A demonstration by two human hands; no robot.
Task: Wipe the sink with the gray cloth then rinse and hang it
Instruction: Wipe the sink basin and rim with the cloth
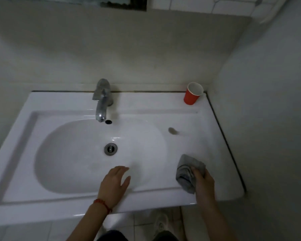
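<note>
A white ceramic sink (47,105) fills the middle of the view, with an oval basin and a metal drain (110,149). My right hand (204,183) grips a bunched gray cloth (188,171) on the flat rim to the right of the basin, near the front edge. My left hand (114,184) rests with fingers spread on the front lip of the basin, holding nothing; a red string bracelet circles its wrist. A chrome faucet (102,100) stands at the back, its spout over the basin. No water runs.
A red paper cup (192,93) stands at the sink's back right corner against the wall. A small dark smudge (172,130) marks the right rim. Walls close in behind and to the right. Tiled floor and my shoes show below.
</note>
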